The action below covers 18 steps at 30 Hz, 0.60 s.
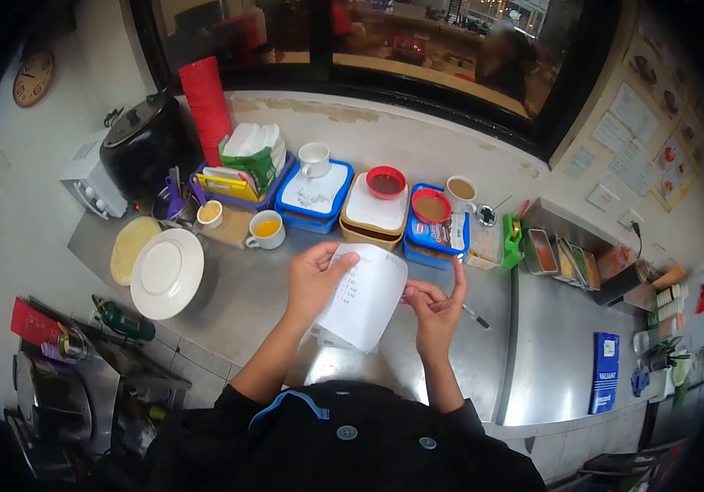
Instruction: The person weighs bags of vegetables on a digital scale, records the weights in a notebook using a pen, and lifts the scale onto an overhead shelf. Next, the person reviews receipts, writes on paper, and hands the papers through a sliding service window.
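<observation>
My left hand (313,283) grips a white sheet of paper (366,299) with handwritten lines, its thumb on the front near the top left corner. Beside the paper's right edge is my right hand (436,316); its index finger points up and the other fingertips are at the edge, perhaps touching it. A pen (477,317) lies on the steel counter (262,336), right of that hand. Under the sheet's lower edge another pale slip (329,338) partly shows.
Along the wall stand blue-lidded tubs (313,193), red bowls (386,182), and cups, one with yellow liquid (267,230). White plates (167,273) sit at left, near a black pot (147,143) and stacked red containers (206,107). A blue packet (605,373) lies at right.
</observation>
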Available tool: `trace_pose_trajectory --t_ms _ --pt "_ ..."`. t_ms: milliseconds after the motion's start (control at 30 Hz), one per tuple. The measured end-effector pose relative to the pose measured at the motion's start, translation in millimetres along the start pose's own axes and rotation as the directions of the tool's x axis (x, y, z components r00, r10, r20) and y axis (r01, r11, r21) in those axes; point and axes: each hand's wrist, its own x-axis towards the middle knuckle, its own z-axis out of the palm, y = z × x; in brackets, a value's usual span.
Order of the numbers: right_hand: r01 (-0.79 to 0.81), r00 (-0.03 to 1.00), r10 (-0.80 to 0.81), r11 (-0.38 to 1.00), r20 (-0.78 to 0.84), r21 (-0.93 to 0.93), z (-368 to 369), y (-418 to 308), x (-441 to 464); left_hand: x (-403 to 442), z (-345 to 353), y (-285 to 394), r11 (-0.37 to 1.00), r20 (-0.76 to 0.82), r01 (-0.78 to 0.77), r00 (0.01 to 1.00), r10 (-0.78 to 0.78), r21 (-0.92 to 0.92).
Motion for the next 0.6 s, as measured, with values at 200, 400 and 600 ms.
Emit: trace_pose_trajectory --t_ms 200,400,600 --pt "-0.041 0.997 0.051 0.985 -0.056 0.165 1 -7 -6 -3 -1 -16 1.000 -0.018 0.030 0.999 -0.030 -0.006" --pt "-0.051 0.997 0.037 0.967 -0.062 -0.250 -21 25 -9 20 -47 -85 0.938 -0.001 0.064 0.998 -0.067 0.340" --pt "-0.041 0.987 0.005 0.975 -0.162 -0.220 -34 19 -5 49 -101 -188 0.278 -0.129 0.105 0.989 0.070 0.955"
